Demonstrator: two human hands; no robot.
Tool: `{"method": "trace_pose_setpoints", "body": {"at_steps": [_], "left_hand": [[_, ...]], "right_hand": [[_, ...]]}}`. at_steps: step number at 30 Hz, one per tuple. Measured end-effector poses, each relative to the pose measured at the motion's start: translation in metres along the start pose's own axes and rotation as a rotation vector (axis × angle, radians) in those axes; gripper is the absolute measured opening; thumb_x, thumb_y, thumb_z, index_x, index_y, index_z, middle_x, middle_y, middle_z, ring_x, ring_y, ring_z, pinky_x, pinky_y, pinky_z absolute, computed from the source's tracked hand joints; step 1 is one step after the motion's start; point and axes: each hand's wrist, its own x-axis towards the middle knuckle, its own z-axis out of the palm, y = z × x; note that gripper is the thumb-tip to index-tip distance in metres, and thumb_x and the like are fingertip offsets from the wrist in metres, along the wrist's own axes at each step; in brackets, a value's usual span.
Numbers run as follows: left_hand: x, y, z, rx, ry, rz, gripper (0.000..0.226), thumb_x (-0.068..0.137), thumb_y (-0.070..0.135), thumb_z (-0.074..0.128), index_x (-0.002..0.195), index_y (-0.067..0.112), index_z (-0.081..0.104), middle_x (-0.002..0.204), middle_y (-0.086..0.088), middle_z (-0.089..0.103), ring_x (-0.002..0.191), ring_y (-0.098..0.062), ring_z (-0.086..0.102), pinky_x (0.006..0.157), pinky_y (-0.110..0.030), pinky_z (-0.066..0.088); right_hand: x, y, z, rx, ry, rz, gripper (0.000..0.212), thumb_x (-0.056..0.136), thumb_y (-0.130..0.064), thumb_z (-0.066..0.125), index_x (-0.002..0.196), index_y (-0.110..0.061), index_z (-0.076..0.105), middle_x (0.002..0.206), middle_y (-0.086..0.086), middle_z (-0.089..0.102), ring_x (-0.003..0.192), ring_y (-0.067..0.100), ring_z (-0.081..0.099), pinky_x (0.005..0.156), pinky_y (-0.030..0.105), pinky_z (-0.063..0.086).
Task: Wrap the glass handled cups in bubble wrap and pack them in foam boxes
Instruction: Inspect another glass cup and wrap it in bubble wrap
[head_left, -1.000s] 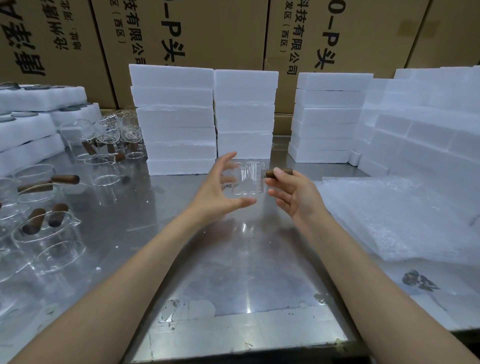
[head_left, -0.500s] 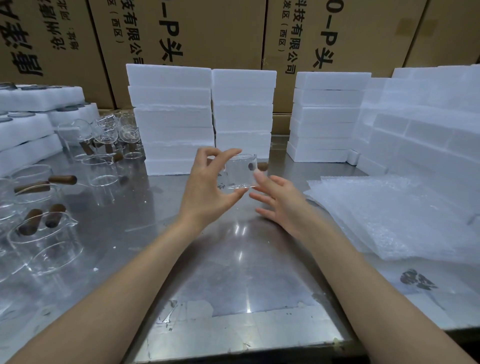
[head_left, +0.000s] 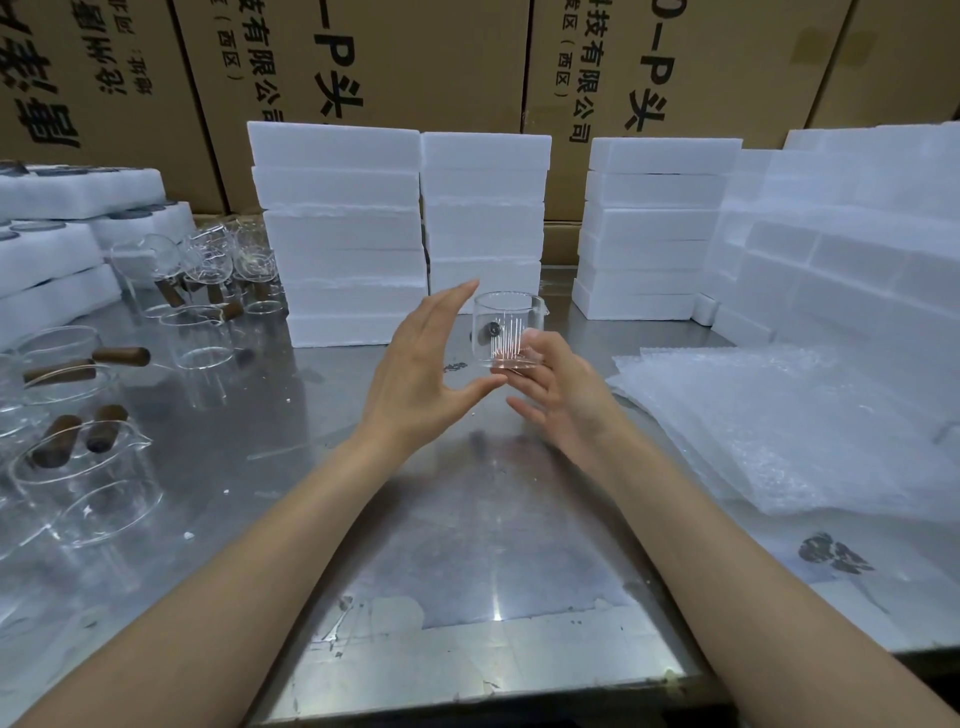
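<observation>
A clear glass cup (head_left: 506, 325) with a pouring lip is held upright above the steel table (head_left: 467, 519), in front of the foam stacks. Its dark wooden handle (head_left: 491, 328) shows only as a small round end through the glass. My right hand (head_left: 558, 387) grips the cup's base from the right, fingers curled round its lower edge. My left hand (head_left: 421, 374) stands on the cup's left with fingers straight and pointing up, its thumb touching the underside of the base.
Bubble wrap sheets (head_left: 779, 415) lie stacked at the right. Closed foam boxes (head_left: 337, 234) stand in stacks at the back and along the right (head_left: 857, 249). Several glass cups with wooden handles (head_left: 78, 467) crowd the left side. Cardboard cartons (head_left: 415, 62) wall off the rear.
The cup has turned, so its handle went from pointing right to pointing away. My right hand let go of the handle and took the base. My left hand's fingers straightened.
</observation>
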Motion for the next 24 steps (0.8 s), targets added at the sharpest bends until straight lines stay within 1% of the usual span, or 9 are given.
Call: {"method": "trace_pose_setpoints", "body": {"at_steps": [3,7,10,13,15,17,20,22,24], "left_hand": [[0.0,0.001,0.0,-0.02,0.033,-0.016,0.069,0.077,0.028,0.08,0.135,0.012,0.046,0.133,0.0,0.054,0.122,-0.017,0.05,0.105,-0.027,0.036],[0.0,0.003,-0.002,0.029,0.093,0.014,0.055,0.074,0.024,0.081,0.12,0.009,0.056,0.115,-0.003,0.059,0.103,-0.019,0.057,0.094,-0.037,0.044],[0.001,0.003,-0.001,0.119,0.11,0.05,0.053,0.073,0.019,0.081,0.121,0.012,0.06,0.11,-0.006,0.059,0.096,-0.023,0.057,0.091,-0.041,0.046],[0.002,0.003,0.002,0.216,0.129,0.126,0.052,0.072,0.013,0.078,0.122,0.01,0.063,0.106,-0.011,0.06,0.096,-0.029,0.057,0.091,-0.042,0.045],[0.002,0.003,0.003,0.24,0.132,0.187,0.052,0.074,0.014,0.076,0.123,0.009,0.063,0.104,-0.013,0.061,0.099,-0.028,0.055,0.091,-0.043,0.045],[0.002,0.003,0.002,0.241,0.116,0.22,0.055,0.078,0.02,0.075,0.129,0.009,0.059,0.107,-0.013,0.06,0.103,-0.026,0.051,0.092,-0.047,0.045],[0.004,0.007,-0.001,0.164,0.104,0.164,0.074,0.078,0.036,0.075,0.14,0.008,0.044,0.12,-0.011,0.056,0.11,-0.021,0.048,0.098,-0.048,0.042],[0.005,0.009,-0.003,0.07,0.136,0.094,0.089,0.074,0.043,0.078,0.144,0.007,0.034,0.13,-0.009,0.052,0.116,-0.015,0.048,0.103,-0.048,0.039],[0.004,0.01,-0.004,0.013,0.152,0.024,0.1,0.071,0.048,0.079,0.146,0.008,0.026,0.137,-0.008,0.047,0.124,-0.012,0.043,0.11,-0.044,0.035]], "right_hand": [[-0.001,0.0,0.0,0.0,-0.069,0.016,0.022,0.084,-0.04,0.059,0.097,-0.023,0.066,0.1,-0.007,0.072,0.097,0.006,0.066,0.083,0.028,0.048],[-0.001,0.002,0.003,-0.007,-0.078,0.001,0.033,0.07,-0.046,0.066,0.098,-0.03,0.065,0.116,-0.014,0.062,0.112,0.003,0.057,0.085,0.031,0.045],[-0.002,0.008,0.005,-0.168,-0.014,-0.07,0.067,0.063,-0.059,0.071,0.12,-0.031,0.051,0.124,-0.02,0.052,0.114,-0.002,0.052,0.093,0.033,0.045],[-0.003,0.011,0.008,-0.305,0.033,-0.098,0.085,0.056,-0.063,0.074,0.126,-0.03,0.036,0.118,-0.018,0.047,0.105,-0.004,0.053,0.086,0.026,0.049],[-0.003,0.012,0.009,-0.359,0.056,-0.114,0.083,0.058,-0.06,0.076,0.122,-0.028,0.034,0.115,-0.016,0.047,0.102,-0.002,0.054,0.076,0.022,0.05],[0.0,0.013,0.008,-0.334,0.091,-0.134,0.072,0.065,-0.054,0.078,0.118,-0.026,0.039,0.114,-0.011,0.051,0.102,0.001,0.056,0.072,0.022,0.049],[0.003,0.012,0.005,-0.194,0.097,-0.109,0.052,0.068,-0.052,0.074,0.104,-0.022,0.052,0.107,-0.006,0.061,0.102,0.004,0.061,0.081,0.027,0.049],[0.003,0.009,0.004,-0.112,0.075,-0.075,0.042,0.068,-0.052,0.067,0.097,-0.022,0.059,0.097,-0.007,0.065,0.099,0.006,0.063,0.082,0.029,0.049],[0.004,0.006,0.002,-0.047,0.059,-0.049,0.033,0.075,-0.051,0.062,0.095,-0.025,0.063,0.095,-0.004,0.069,0.097,0.008,0.066,0.081,0.029,0.049]]}}
